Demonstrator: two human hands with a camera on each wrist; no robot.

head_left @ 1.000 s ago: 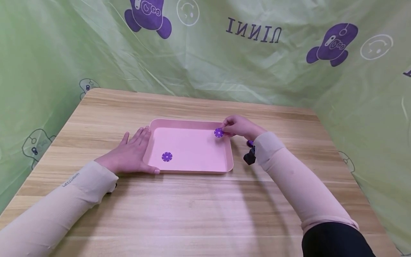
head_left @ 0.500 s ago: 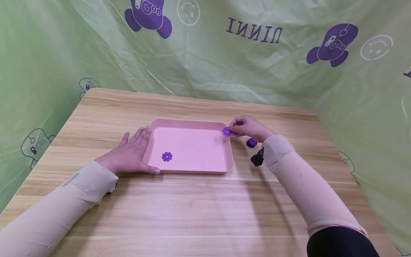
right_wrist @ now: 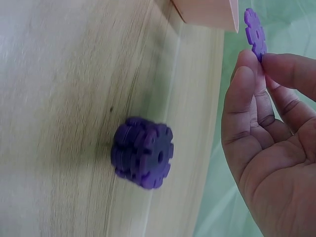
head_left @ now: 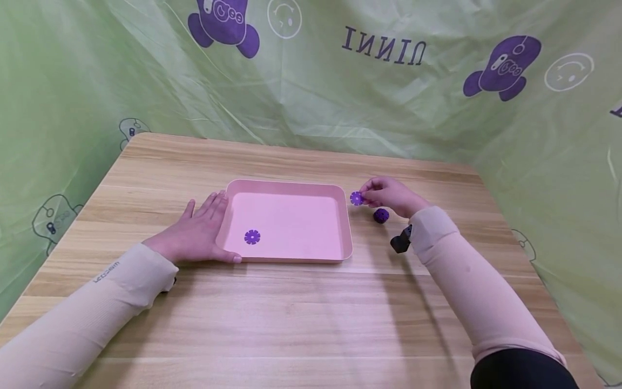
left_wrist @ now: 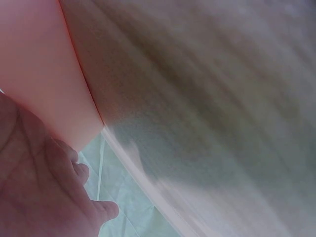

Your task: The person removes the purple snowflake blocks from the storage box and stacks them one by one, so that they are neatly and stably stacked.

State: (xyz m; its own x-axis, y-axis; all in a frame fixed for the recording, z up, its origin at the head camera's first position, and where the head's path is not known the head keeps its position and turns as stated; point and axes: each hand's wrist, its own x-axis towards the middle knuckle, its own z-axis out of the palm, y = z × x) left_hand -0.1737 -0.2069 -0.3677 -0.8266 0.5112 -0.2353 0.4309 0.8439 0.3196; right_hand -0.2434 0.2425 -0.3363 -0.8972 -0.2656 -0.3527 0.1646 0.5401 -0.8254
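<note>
A shallow pink tray (head_left: 291,221) stands on the table, with one purple notched disc (head_left: 252,237) lying flat near its front left corner. My left hand (head_left: 201,232) rests against the tray's left side, fingers straight and thumb along the front edge; its palm (left_wrist: 39,182) shows in the left wrist view. Just right of the tray, my right hand (head_left: 389,195) pinches another purple snowflake disc (head_left: 357,198) between thumb and finger, above the table. Below that hand sits a stack of purple discs (head_left: 381,215), seen closer in the right wrist view as a dark purple stack (right_wrist: 143,153).
The wooden table (head_left: 291,319) reaches back to a green printed curtain (head_left: 311,97), which also hangs at both sides. A small black device (head_left: 401,240) is fixed at the right wrist, beneath the light sleeve (head_left: 476,286).
My right hand has moved right, from over the tray's right end to outside it, still pinching the disc. The stack has come into fuller view. The left hand and tray stay put.
</note>
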